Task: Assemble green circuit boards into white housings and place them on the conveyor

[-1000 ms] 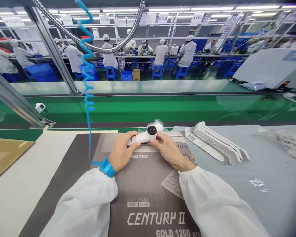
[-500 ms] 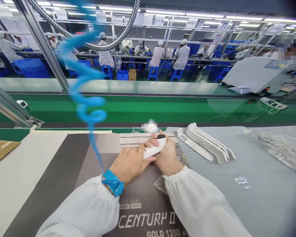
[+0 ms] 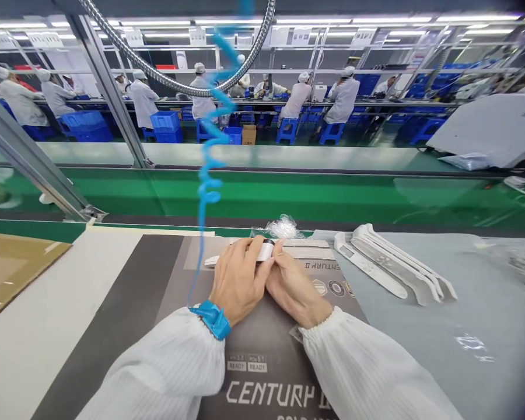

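Observation:
A white elongated plastic device (image 3: 266, 251) with a black end is held between my two hands, low over a dark printed cardboard sheet (image 3: 275, 326). My left hand (image 3: 240, 283) lies over it from above, fingers wrapped around the white body and hiding most of it. At the black end, my right hand (image 3: 295, 289) pinches with thumb and curled fingers. A pale tip of the device pokes out left of my left hand. Around my left wrist sits a blue wrist strap (image 3: 213, 319), joined to a blue coiled cord (image 3: 210, 140).
White curved plastic shells (image 3: 396, 262) lie on the grey mat (image 3: 402, 344) at right. Crumpled clear plastic (image 3: 284, 226) sits at the table's far edge. Brown cardboard (image 3: 17, 268) is at left, near a metal post (image 3: 39, 157). Co-workers sit beyond the green conveyor (image 3: 254, 195).
The device has turned from slanting up to lying more level, its left tip now showing past my left hand. My left hand has closed further over it. The head view has swung left.

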Available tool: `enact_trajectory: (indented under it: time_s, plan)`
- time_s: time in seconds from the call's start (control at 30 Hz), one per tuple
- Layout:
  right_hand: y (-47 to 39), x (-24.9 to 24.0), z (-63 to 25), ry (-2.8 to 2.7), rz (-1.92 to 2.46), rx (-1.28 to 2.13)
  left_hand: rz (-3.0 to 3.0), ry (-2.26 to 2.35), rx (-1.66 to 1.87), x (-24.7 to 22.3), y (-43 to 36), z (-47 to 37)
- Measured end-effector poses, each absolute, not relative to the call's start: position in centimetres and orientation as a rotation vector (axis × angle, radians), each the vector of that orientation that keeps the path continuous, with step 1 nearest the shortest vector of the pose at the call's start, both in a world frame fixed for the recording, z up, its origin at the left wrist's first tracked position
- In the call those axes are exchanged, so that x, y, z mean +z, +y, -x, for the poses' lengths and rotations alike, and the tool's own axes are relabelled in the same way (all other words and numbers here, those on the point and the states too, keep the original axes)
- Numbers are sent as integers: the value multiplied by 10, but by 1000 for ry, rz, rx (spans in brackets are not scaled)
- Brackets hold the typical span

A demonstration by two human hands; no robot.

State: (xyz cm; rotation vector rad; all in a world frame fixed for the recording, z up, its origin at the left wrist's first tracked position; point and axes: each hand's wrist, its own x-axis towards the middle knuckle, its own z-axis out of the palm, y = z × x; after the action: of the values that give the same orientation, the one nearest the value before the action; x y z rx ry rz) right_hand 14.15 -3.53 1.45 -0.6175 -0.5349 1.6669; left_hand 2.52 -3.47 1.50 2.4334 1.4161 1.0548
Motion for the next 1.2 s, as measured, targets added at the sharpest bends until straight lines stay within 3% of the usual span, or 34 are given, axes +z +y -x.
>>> enact_trajectory:
  time_s: [0.27, 0.43, 0.63, 0.8, 1.0, 1.2]
  plan:
    - [-22, 9, -156, -522, 713, 1612, -2267, 1364, 826, 20, -19, -3]
    - [-14, -1, -165, -463, 814, 1559, -1704, 1456, 718, 34, 13, 39]
    - [-19, 3, -166, -524, 866, 1569, -1703, 1886, 858, 58, 86, 79]
    - [-18, 2, -166, -504, 853, 1565, -1741, 2162, 766, 51, 133, 87]
    - [-16, -1, -166, -504, 841, 1568, -1832, 2315, 738, 31, 110, 80]
    - [-19, 2, -164, -538, 879, 1559, -1985, 2106, 687, 22, 50, 45]
